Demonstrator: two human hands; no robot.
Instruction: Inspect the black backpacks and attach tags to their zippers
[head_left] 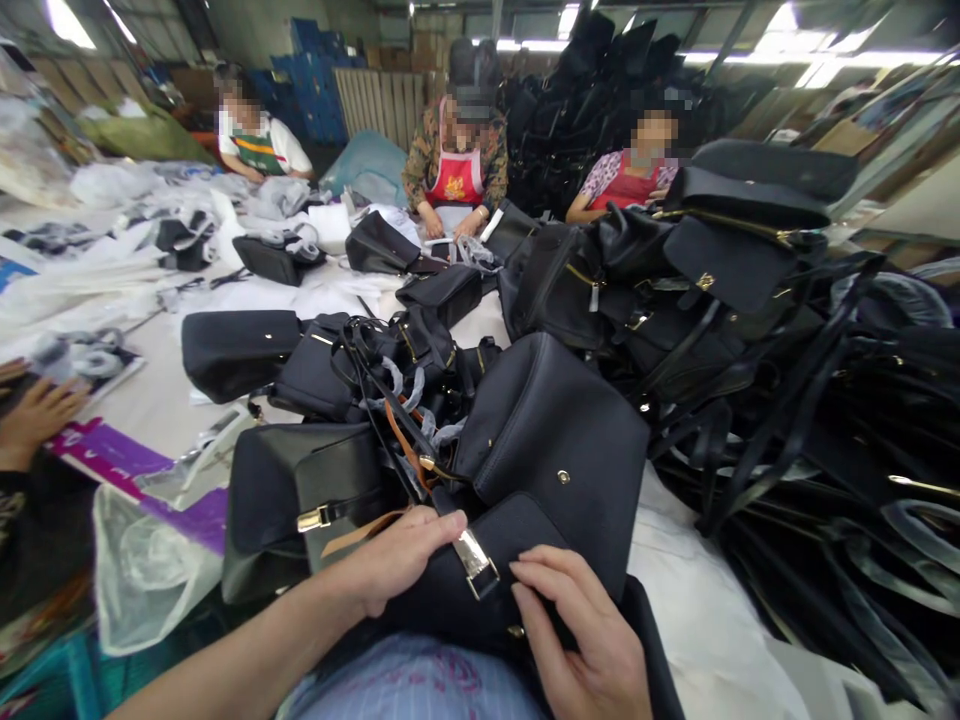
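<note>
A black bag [570, 430] with a small gold snap on its side lies in front of me, tilted on its base. On its flap sits a shiny gold metal buckle [474, 555] with a short black strap. My left hand [401, 560] grips the flap beside this buckle, thumb on top and fingers mostly hidden beneath. Just right of the buckle, my right hand [581, 630] hovers close to the flap, fingers bent and tips slightly apart, with nothing visible between them. Against my left forearm stands another black bag [262, 500] with a gold clasp [315, 518].
Piled black bags [697, 280] with dangling straps rise on the right. More black bags [240, 350] lie across the white-covered table [157, 370]. A co-worker's hand [37, 415] is at the far left, near a purple strip [120, 450]. Several co-workers sit opposite, one in a red apron [455, 178].
</note>
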